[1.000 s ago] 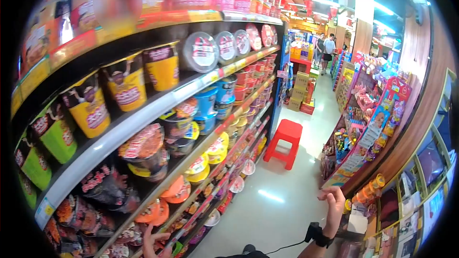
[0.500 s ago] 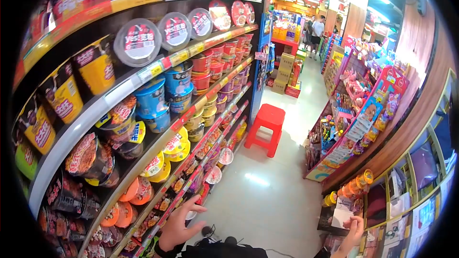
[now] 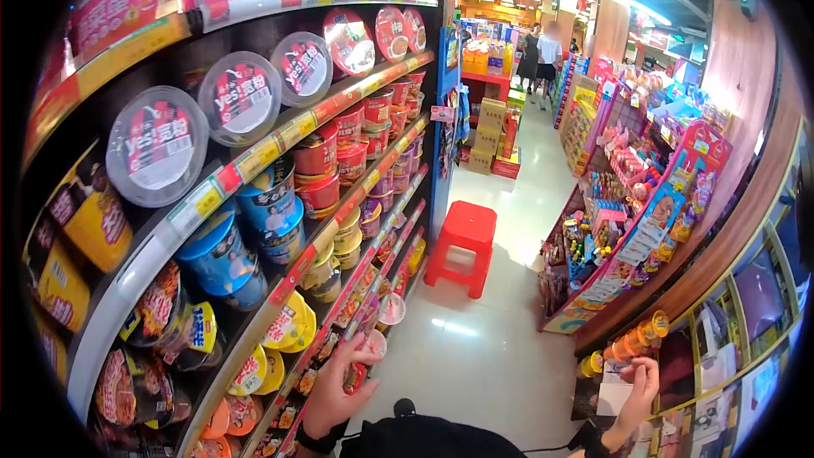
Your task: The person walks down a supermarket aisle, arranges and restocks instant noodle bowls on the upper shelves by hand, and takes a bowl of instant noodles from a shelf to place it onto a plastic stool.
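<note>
My left hand (image 3: 339,388) is raised beside the lower shelves with its fingers spread and nothing in it; a dark band circles the wrist. Close behind it are yellow-lidded noodle cups (image 3: 287,322) and a pale-lidded cup (image 3: 373,344). On the other side, my right hand (image 3: 642,392) hovers in front of stacked orange-lidded tubs (image 3: 636,339). Its fingers are loosely bent and apart, and no object shows in them. Blue noodle tubs (image 3: 270,208) and round clear-lidded bowls (image 3: 240,99) stand higher on the left shelving.
A red plastic stool (image 3: 462,246) stands on the aisle floor ahead, close to the shelf end. Cardboard boxes (image 3: 487,136) are stacked beyond it. To the right is a candy rack (image 3: 627,212) along a wooden wall. Two people (image 3: 547,59) stand far down the aisle.
The view has moved forward along the aisle, so the shelves slide left and the stool appears larger and lower. Both hands sit slightly higher and farther right in the picture.
</note>
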### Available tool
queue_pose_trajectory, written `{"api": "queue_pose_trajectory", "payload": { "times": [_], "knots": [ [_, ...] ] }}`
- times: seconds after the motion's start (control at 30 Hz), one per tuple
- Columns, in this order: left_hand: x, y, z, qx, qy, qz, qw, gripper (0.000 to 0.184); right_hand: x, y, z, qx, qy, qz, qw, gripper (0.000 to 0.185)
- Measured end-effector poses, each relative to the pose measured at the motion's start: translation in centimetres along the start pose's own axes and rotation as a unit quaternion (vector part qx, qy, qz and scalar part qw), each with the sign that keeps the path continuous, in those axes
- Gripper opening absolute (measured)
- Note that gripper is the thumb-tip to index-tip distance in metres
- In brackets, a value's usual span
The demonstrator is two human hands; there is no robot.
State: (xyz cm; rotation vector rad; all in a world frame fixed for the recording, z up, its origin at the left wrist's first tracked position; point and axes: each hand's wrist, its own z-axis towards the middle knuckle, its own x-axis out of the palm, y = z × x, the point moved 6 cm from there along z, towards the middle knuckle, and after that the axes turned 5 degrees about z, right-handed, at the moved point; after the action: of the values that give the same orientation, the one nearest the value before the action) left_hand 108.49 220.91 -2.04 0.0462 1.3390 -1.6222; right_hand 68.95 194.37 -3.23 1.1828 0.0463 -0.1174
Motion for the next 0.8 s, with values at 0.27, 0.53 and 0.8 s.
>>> {"api": "queue_pose_trajectory", "payload": {
  "times": [0.27, 0.53, 0.8],
  "knots": [
    [1.8, 4.1, 8.2, -0.047, -0.013, -0.071, 0.996, 0.06, 9.1, 0.1, 7.6, -0.002, 0.029, 0.031, 0.999, 0.012],
    [6.3, 9.1, 15.7, -0.038, 0.011, -0.049, 0.998, 0.05, 16.7, -8.0, 14.3, 0.038, 0.093, 0.035, 0.994, 0.015],
    [10.5, 8.6, 26.7, -0.122, -0.068, -0.078, 0.987, 0.066, 27.2, -11.1, 29.3, 0.003, 0.161, 0.05, 0.986, 0.009]
  ]
}}
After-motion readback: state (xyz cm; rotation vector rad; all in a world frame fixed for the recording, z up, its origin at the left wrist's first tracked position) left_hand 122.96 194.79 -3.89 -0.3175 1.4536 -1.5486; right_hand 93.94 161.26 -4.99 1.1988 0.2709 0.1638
